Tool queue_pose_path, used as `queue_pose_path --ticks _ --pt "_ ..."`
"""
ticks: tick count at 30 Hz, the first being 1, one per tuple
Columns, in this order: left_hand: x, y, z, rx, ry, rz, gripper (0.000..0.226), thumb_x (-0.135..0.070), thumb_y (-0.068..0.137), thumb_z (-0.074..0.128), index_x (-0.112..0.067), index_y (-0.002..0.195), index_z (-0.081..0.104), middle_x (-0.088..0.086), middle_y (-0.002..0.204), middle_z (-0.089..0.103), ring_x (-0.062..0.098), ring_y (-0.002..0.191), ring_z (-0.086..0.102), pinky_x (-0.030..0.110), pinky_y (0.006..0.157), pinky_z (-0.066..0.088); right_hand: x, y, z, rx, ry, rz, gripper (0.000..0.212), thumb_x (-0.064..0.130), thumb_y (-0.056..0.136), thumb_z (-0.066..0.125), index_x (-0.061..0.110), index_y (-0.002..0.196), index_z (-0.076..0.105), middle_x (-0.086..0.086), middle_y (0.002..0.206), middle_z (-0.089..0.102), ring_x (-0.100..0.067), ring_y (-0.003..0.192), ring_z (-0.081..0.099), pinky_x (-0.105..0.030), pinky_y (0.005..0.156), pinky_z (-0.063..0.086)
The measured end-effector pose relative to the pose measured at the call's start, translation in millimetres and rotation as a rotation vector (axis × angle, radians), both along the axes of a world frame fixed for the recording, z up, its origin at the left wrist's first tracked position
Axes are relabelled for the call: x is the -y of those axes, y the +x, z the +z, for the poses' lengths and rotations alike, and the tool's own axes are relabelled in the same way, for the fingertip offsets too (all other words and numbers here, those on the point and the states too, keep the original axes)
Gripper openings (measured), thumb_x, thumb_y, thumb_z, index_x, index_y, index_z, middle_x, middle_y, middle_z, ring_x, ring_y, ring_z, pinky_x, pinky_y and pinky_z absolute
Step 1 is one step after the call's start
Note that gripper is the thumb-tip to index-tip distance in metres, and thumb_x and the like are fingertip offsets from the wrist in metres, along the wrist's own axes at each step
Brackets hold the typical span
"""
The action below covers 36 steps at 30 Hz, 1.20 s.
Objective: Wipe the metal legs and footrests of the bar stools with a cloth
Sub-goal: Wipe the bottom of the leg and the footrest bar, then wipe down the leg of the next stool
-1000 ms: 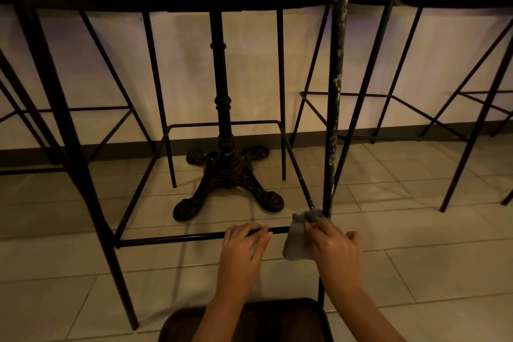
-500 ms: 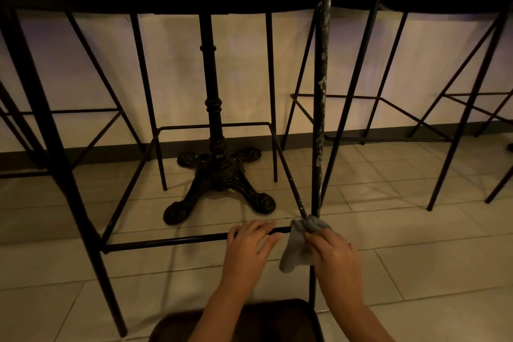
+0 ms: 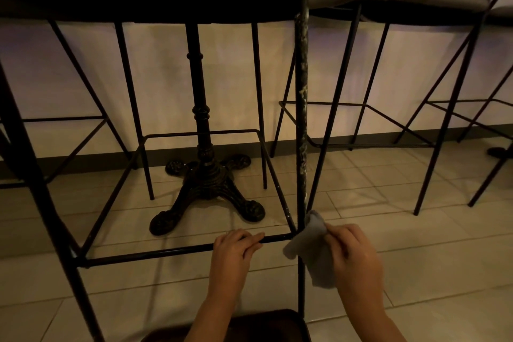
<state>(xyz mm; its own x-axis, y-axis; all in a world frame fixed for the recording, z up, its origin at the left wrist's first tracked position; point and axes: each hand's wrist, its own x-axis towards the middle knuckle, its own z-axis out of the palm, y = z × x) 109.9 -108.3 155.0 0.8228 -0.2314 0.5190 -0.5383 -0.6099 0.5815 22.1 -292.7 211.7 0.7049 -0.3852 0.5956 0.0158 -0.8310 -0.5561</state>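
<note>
A black metal bar stool fills the near view, its padded seat at the top. Its front footrest bar (image 3: 166,253) runs low across the frame and meets the scuffed front right leg (image 3: 302,108). My left hand (image 3: 233,255) grips the footrest bar near that corner. My right hand (image 3: 352,255) holds a grey cloth (image 3: 313,247), which is pressed around the leg at the joint with the footrest. The cloth hides that joint.
An ornate black cast-iron table base (image 3: 205,186) stands on the tiled floor behind the stool. More black stools stand to the left (image 3: 83,86) and right (image 3: 433,125) along a pale wall. A dark brown rounded object (image 3: 249,326) lies at the bottom edge.
My right hand has moved the cloth from the end of the footrest bar onto the right leg at the joint. My left hand stays on the bar. My head has shifted slightly.
</note>
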Motion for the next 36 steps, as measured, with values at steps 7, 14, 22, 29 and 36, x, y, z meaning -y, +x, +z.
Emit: queue_pose_path --ticks 7,14,22,29,36 --pt "1.0 4.5 -6.6 0.011 -0.016 0.046 0.018 -0.023 0.075 0.072 -0.024 0.093 0.073 -0.011 0.078 0.066 0.001 0.078 0.05 0.017 0.075 0.034 -9.4 18.0 44.5 0.235 0.178 0.027 0.017 0.003 0.081 0.065 0.011 0.095 0.066 0.003 0.086 0.057 -0.016 0.08 0.054 -0.022 0.065 0.044" --pt "-1.0 0.5 37.7 -0.181 -0.295 -0.032 0.026 -0.023 0.084 0.063 -0.036 0.106 0.063 -0.011 0.098 0.065 0.009 0.098 0.058 0.027 0.09 0.046 -15.9 37.6 84.8 0.352 0.333 0.112 0.016 0.013 0.086 0.059 0.016 0.101 0.063 0.01 0.092 0.056 0.007 0.089 0.051 -0.007 0.072 0.044" --pt "29.4 9.0 220.9 0.179 -0.501 -0.185 0.039 -0.02 0.085 0.06 -0.026 0.123 0.05 -0.012 0.111 0.057 -0.007 0.104 0.052 0.004 0.087 0.038 -13.5 57.5 112.3 0.392 0.338 0.134 0.016 0.014 0.087 0.058 0.019 0.102 0.063 0.023 0.092 0.053 0.012 0.09 0.051 -0.006 0.071 0.045" --pt "50.1 28.4 281.5 0.068 -0.599 -0.329 0.048 -0.016 0.09 0.054 -0.024 0.135 0.04 -0.003 0.12 0.058 -0.007 0.104 0.054 0.011 0.094 0.042 -15.1 69.5 140.0 0.489 0.394 0.178 0.016 0.015 0.088 0.059 0.027 0.098 0.061 0.021 0.091 0.056 0.008 0.087 0.054 -0.008 0.073 0.045" --pt "55.2 33.3 288.0 0.002 -0.631 -0.375 0.044 -0.016 0.092 0.05 -0.02 0.135 0.041 0.009 0.129 0.055 0.013 0.112 0.057 0.031 0.091 0.051 -32.6 85.1 162.2 0.572 0.307 0.252 0.019 0.008 0.087 0.06 0.009 0.105 0.067 0.007 0.091 0.059 0.003 0.084 0.055 -0.013 0.071 0.048"
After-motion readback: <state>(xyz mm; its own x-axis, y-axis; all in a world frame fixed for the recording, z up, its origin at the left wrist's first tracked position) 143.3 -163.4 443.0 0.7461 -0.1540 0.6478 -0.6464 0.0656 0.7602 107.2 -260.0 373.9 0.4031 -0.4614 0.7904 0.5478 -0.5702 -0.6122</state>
